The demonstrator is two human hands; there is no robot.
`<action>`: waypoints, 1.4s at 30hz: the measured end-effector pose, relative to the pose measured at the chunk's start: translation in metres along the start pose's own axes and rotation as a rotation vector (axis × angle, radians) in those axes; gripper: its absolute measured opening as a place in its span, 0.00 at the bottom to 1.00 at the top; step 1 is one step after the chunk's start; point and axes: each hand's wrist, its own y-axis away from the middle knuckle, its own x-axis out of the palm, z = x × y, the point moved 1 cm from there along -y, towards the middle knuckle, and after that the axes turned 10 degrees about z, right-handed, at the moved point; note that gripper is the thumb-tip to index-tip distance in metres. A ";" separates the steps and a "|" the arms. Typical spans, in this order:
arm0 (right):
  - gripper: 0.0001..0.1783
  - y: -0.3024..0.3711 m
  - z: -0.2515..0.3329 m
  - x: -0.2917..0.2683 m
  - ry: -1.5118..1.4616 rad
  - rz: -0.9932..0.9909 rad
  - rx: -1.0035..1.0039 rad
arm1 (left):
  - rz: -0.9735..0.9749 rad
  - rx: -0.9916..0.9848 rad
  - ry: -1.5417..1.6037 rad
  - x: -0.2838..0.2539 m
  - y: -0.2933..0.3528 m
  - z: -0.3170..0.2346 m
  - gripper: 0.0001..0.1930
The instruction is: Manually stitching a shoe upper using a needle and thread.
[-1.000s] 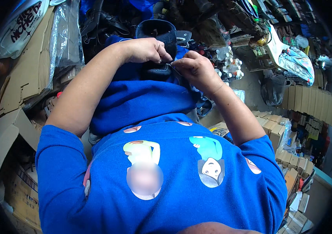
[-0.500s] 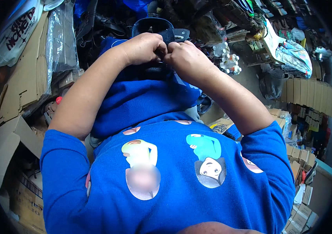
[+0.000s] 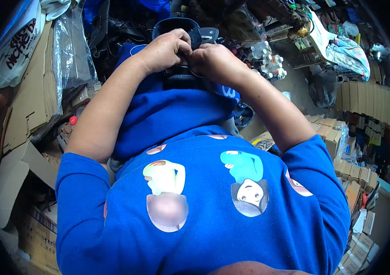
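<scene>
Head view: both hands meet at the far middle of the scene, over the lap. The left hand (image 3: 166, 49) is curled closed around the near edge of a dark shoe (image 3: 186, 28), and the right hand (image 3: 217, 62) pinches closed at the same spot, touching the left. What the fingertips work on is hidden. The work looks mid-way, the shoe not yet set down. Flattened cardboard (image 3: 32, 96) lies left.
</scene>
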 end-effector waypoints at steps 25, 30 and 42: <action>0.24 0.062 -0.035 -0.002 -0.120 0.065 0.454 | -0.417 0.042 1.295 0.004 0.027 -0.031 0.24; 0.24 0.070 -0.045 0.026 -0.066 -0.002 0.311 | -0.458 -0.138 1.584 0.008 0.029 -0.019 0.25; 0.19 0.089 -0.067 0.059 -0.098 -0.071 0.262 | -0.480 -0.435 1.248 -0.025 0.067 -0.015 0.22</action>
